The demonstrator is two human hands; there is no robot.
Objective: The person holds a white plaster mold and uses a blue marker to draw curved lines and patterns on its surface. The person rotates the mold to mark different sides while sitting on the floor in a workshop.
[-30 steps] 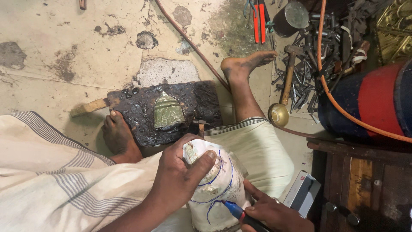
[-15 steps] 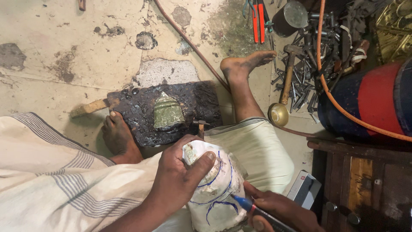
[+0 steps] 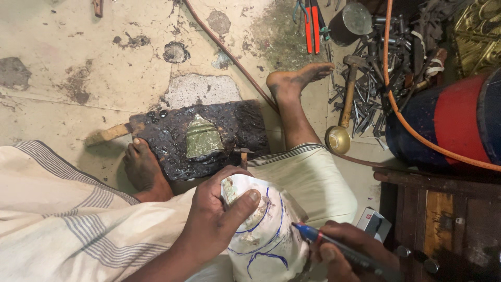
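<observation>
view from above, seated on the floor (image 3: pixel 78 62). my left hand (image 3: pixel 214 219) is gripping a white rounded form (image 3: pixel 266 235) over my lap, fingers curled around its top and the thumb (image 3: pixel 245 203) pressing on its front face. curved blue lines are running across the white surface. my right hand (image 3: pixel 349 250) is closed around a blue marker (image 3: pixel 334 245), holding it with the tip touching the right side of the form, beside the drawn lines.

just beyond my knees, a dark pitch-covered block (image 3: pixel 209 136) is lying on the floor, with a small greenish metal bell shape (image 3: pixel 203 138) sitting in its middle. my left foot (image 3: pixel 141 167) is resting against the block's near left edge; my right foot (image 3: pixel 295 78) is stretching out past its right end. a small hammer (image 3: pixel 242 154) is lying at the block's near edge.

to the right, a pile of metal punches (image 3: pixel 370 94) is spreading across the floor, with a larger hammer (image 3: pixel 349 89) on it and a round brass piece (image 3: pixel 338 140) just beside it. an orange hose (image 3: pixel 396 104) is curving over a red and blue cylinder (image 3: pixel 454 120).
</observation>
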